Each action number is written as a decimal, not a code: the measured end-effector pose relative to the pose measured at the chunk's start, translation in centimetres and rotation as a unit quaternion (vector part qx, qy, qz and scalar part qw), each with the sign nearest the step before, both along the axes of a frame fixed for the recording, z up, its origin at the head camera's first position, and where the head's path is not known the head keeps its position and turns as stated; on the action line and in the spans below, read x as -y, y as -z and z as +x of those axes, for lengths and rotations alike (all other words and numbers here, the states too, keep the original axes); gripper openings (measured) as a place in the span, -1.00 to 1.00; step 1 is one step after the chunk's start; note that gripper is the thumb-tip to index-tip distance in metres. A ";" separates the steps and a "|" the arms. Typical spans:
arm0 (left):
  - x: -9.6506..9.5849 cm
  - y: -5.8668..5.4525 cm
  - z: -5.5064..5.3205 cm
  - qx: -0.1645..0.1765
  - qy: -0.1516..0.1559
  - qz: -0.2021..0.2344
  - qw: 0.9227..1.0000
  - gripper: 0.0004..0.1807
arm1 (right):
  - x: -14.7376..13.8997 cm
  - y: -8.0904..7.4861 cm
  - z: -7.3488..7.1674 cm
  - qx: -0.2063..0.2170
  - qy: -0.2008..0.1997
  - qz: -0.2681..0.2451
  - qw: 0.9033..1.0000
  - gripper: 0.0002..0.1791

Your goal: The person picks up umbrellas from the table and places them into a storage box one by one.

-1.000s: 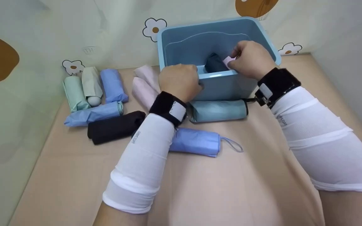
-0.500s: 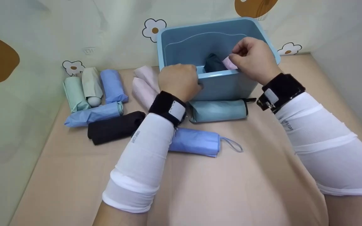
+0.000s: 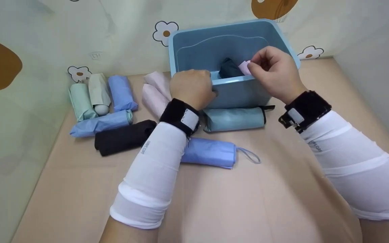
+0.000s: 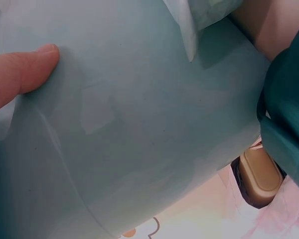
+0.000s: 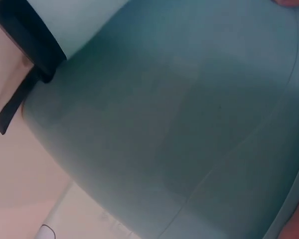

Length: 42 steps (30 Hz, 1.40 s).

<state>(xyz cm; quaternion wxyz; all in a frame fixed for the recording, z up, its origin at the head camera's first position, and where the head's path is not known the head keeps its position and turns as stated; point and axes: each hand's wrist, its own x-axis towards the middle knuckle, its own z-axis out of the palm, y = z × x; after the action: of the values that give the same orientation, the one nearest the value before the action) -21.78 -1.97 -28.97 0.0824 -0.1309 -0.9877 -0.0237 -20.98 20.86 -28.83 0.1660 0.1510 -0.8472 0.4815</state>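
Note:
My left hand (image 3: 192, 87) grips the front rim of the blue plastic bin (image 3: 238, 92); its thumb (image 4: 25, 74) lies against the outer wall in the left wrist view. My right hand (image 3: 277, 69) is over the front rim at the right, fingers curled. Its thumb and fingertips are at the edge of a pink folded umbrella (image 3: 244, 68) inside the bin; whether they pinch it is hidden. Left of that, a dark folded umbrella (image 3: 230, 68) leans in the bin. A teal folded umbrella (image 3: 235, 119) lies just before the bin.
A blue umbrella (image 3: 211, 153) with a wrist loop lies nearer, partly under my left forearm. Two pink umbrellas (image 3: 155, 96), a black one (image 3: 123, 136) and several green, beige and blue ones (image 3: 122, 92) lie left. Patterned walls (image 3: 127, 33) stand behind and beside.
My right hand rises slightly, then comes down and to the right, its wrist drawing back toward me. The pink umbrella's visible outline shifts slightly. My left hand stays on the rim.

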 end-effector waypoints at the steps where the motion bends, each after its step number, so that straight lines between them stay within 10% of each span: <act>1: 0.0 0.0 0.0 0.001 0.000 -0.001 1.000 -0.66 | 0.0 0.2 0.3 -0.002 -0.004 0.002 1.000 -0.88; 29: -0.1 -0.1 -0.1 0.009 0.002 -0.015 1.000 -0.63 | 0.0 6.2 5.0 -0.180 -0.078 0.179 0.964 -0.72; 42: -0.1 -0.1 -0.3 0.018 0.001 -0.010 1.000 -0.62 | -0.1 7.7 4.7 -0.051 -0.102 0.214 0.970 -0.62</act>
<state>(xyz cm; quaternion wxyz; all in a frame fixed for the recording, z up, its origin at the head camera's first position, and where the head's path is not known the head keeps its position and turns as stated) -22.07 -1.87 -28.84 0.0632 -0.1318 -0.9891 -0.0164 -16.24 20.92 -36.53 0.1226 0.2934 -0.9011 0.2947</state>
